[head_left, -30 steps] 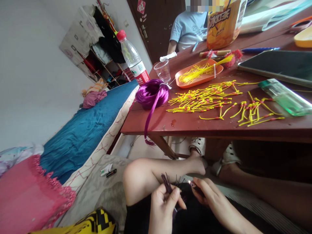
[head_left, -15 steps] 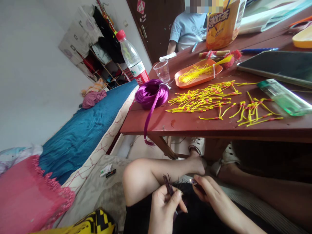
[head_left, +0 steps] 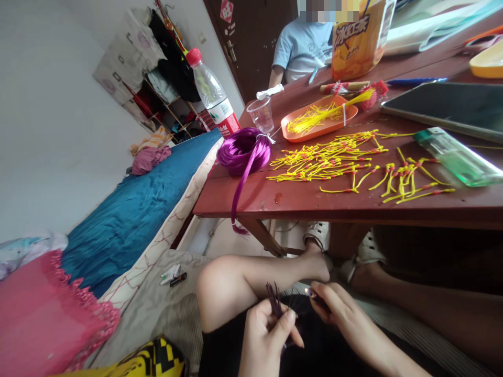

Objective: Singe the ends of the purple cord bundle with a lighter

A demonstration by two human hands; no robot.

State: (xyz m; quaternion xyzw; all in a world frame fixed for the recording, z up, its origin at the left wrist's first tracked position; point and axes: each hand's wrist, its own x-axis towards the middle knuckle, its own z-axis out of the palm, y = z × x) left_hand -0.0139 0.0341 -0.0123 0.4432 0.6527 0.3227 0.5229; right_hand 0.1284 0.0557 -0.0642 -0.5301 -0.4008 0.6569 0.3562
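Dark purple strands (head_left: 274, 299) are pinched in the left hand (head_left: 269, 330), over the lap (head_left: 318, 340), below the near edge of the table (head_left: 301, 202). The right hand (head_left: 328, 302) grips a lighter (head_left: 313, 294), its flame (head_left: 307, 290) near the strands' fanned tips, not touching. Work seems midway: which tips are done I cannot tell. Knotted yellow cords (head_left: 334, 150) towards the near edge look finished; the purple coil (head_left: 239, 157) at the left corner looks unworked.

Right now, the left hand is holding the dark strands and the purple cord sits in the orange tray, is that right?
Not quite: the purple cord isn't in the orange tray. The head view shows it on the table, its tail hanging over the edge. The left hand does hold the dark strands.
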